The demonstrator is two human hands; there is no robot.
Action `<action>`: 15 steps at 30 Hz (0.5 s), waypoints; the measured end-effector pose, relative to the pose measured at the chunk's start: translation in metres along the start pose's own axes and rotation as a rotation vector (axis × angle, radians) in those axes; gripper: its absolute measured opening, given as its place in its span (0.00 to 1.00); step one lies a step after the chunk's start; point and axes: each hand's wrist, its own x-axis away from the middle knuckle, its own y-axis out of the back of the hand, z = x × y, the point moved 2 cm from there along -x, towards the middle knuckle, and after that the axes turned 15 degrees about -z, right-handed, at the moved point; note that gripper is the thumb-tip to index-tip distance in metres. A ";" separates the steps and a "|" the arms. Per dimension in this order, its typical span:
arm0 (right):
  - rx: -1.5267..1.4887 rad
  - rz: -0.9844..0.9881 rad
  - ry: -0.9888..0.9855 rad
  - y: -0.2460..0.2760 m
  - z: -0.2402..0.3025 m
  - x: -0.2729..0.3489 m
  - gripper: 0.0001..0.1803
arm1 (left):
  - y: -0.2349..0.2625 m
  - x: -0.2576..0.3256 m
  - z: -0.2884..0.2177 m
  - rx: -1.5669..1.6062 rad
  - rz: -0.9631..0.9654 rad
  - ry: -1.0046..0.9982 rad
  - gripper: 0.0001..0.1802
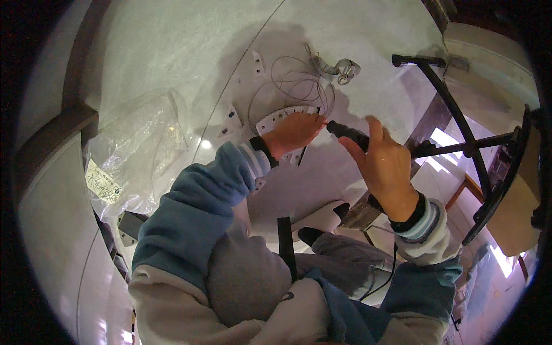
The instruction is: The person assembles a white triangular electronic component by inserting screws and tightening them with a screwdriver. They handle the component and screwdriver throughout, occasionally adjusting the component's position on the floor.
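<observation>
My left hand (294, 134) is over a curved white plate with dark holes (268, 124), its fingertips pinched together. Whatever they may hold is too small to make out, and part of the plate is hidden below the hand. To the right, my right hand (388, 169) is closed around a short dark tool (348, 134), with thumb and index finger on either side of it. The tool's tip points at my left fingertips; its exact kind does not show. Small white pieces with dark holes lie nearby, one (231, 122) left of my left hand and another (257, 63) farther off.
Loops of thin grey wire (287, 80) lie beyond the plate, beside a shiny metallic strip (345, 70). On the left is a clear plastic bag (138, 144) with a handwritten label (102, 183). A black-framed stand (451, 106) rises at the right. My legs and shoes are below.
</observation>
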 end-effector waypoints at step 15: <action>-0.261 0.136 0.140 0.015 0.005 0.007 0.24 | 0.004 0.003 -0.006 0.106 0.060 0.067 0.07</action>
